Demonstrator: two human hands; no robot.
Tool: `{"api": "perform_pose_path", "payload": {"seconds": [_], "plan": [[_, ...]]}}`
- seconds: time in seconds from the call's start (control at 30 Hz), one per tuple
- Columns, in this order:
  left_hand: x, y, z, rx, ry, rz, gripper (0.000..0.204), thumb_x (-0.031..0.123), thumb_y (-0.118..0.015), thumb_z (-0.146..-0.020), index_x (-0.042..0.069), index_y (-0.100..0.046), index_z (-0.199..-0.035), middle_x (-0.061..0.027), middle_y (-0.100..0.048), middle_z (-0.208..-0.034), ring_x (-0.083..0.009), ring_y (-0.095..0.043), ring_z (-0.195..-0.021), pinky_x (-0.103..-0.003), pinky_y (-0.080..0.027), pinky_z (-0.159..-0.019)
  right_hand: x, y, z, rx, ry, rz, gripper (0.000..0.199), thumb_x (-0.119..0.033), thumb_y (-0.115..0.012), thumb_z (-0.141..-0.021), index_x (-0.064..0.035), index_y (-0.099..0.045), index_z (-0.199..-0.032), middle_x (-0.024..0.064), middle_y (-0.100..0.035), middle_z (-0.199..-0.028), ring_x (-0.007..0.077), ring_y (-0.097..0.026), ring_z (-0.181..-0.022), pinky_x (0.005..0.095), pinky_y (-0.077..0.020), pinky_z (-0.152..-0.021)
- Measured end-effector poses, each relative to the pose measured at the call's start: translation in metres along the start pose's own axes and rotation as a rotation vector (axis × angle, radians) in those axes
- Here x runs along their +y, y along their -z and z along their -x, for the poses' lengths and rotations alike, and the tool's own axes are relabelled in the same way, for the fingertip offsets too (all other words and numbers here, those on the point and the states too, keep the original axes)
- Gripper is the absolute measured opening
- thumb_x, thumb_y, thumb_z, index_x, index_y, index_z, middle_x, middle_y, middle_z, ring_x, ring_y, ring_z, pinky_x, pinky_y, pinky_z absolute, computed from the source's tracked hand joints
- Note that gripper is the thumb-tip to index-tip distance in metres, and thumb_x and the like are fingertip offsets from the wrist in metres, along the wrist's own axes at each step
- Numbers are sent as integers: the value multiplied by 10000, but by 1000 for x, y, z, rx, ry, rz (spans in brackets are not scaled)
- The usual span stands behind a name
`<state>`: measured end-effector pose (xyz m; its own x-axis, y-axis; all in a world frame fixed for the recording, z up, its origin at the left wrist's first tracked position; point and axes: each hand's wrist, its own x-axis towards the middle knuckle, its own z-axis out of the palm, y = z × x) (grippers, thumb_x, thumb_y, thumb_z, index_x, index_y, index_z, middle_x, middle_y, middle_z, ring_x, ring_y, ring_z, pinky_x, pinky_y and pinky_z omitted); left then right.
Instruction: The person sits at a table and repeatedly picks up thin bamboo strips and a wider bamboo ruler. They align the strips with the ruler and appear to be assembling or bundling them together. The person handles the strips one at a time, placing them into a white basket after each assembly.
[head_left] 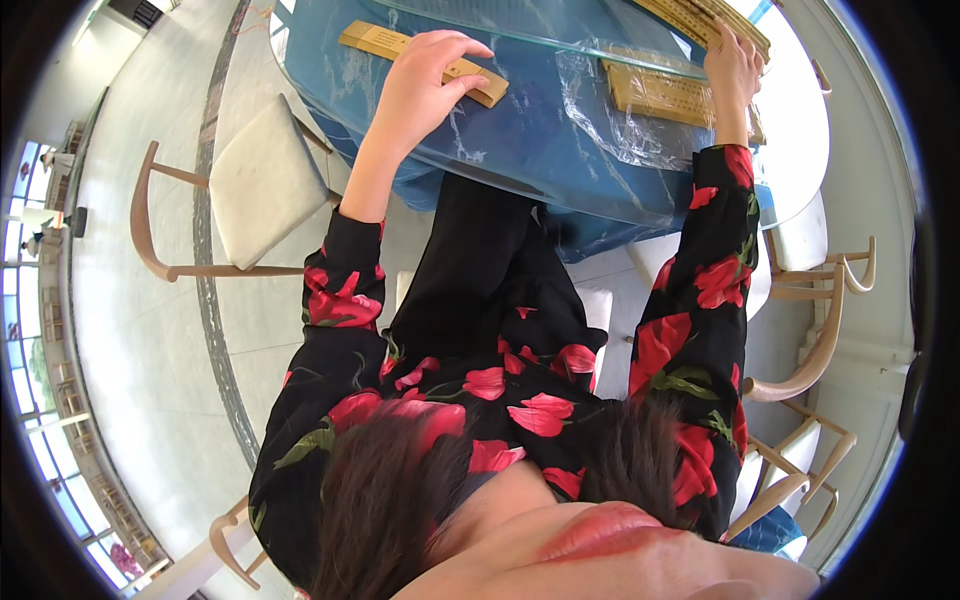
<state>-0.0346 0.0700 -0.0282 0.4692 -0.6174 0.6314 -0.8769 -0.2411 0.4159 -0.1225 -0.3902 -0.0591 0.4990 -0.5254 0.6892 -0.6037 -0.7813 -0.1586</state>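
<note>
Hands on glass-topped table (520,150): left hand (425,85) spread flat on wooden strip (420,58); right hand (735,65) gripping slatted wooden piece (715,22); strip could slide on glass.

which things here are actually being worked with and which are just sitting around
In hand:
- left hand resting on a flat wooden strip
- right hand on a slatted wooden piece

Lying about:
- wooden piece under clear plastic wrap
- glass-topped blue table
- cushioned chair
</note>
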Motion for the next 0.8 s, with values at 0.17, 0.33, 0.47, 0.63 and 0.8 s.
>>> {"api": "perform_pose_path", "payload": {"seconds": [0.17,0.33,0.47,0.63,0.8], "plan": [[-36,19,-5,-240,88,114,267,53,-780,-840,41,-733,-1103,-45,-675,-1088,-211,-667,-1028,-321,-527,-919,1,-4,-6,-32,24,48,489,-368,-594,-965,-418,-571,-1451,23,-550,-1483,345,-448,-1398,544,-433,-1099],[-43,18,-12,-323,131,184,213,8,-754,-850,12,-736,-1063,-41,-652,-1060,-188,-682,-978,-296,-550,-891,-1,-3,-3,-9,58,2,481,-441,-661,-919,-326,-657,-1386,41,-587,-1433,352,-445,-1385,571,-424,-1056],[-51,15,-13,-333,132,293,183,0,-730,-876,9,-740,-1059,-35,-648,-1045,-165,-683,-961,-293,-555,-883,-2,-3,0,38,107,11,562,-560,-699,-882,-275,-681,-1365,71,-621,-1388,371,-457,-1372,590,-437,-1030],[-57,15,-14,-295,85,271,140,24,-722,-907,13,-742,-1045,-29,-667,-1044,-155,-673,-940,-276,-539,-849,0,2,-3,62,140,104,613,-675,-662,-891,-270,-686,-1351,88,-625,-1401,344,-495,-1348,525,-477,-1036],[-62,0,-4,-81,126,226,124,134,-742,-914,26,-747,-976,-22,-703,-961,-174,-671,-864,-283,-518,-774,-45,55,2,190,92,-156,363,-287,-757,-869,-90,-740,-1173,166,-683,-1234,344,-570,-1234,467,-432,-1067]]}}
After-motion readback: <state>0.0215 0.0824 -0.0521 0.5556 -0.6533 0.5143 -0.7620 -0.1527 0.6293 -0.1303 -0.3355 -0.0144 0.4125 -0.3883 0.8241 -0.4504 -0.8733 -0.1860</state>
